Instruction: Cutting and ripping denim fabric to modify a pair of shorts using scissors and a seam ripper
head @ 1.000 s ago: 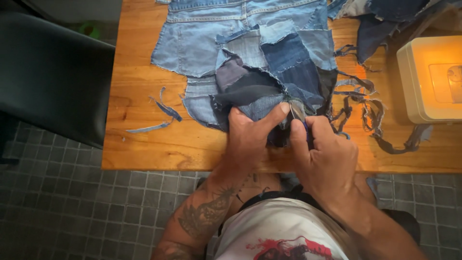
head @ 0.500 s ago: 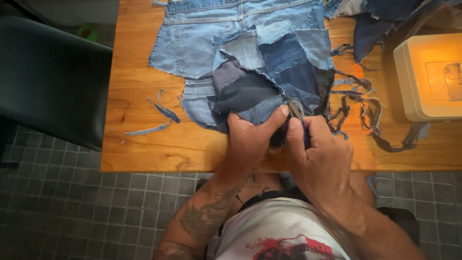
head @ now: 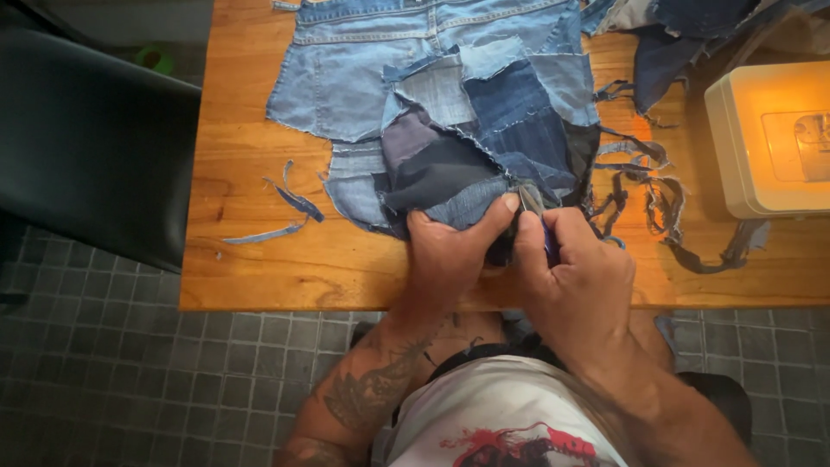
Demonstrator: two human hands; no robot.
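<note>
Grey square floor tiles surround one wooden table (head: 259, 268), seen from above, with one dark chair (head: 95, 147) standing at its left edge. One patchwork of denim pieces (head: 450, 104) lies spread across the table's middle, sewn from light blue, mid blue and dark navy patches, its near edge reaching the person's two hands. The left hand (head: 450, 251) lies curled on that near edge, its thumb pressing the cloth against the fingers in a pinch. The right hand (head: 575, 277) sits just beside it, touching it, fingers pressed together around one small tool (head: 532, 201) with a blue handle and a thin metal tip that meets the seam; what kind of tool it is cannot be told. Three loose denim slivers (head: 290, 203) lie on the bare wood left of the patchwork. A tangle of frayed denim strips (head: 648, 186) lies to its right, too knotted to count. One cream-coloured sewing machine (head: 765, 138), lit warm yellow, stands at the table's right end.
</note>
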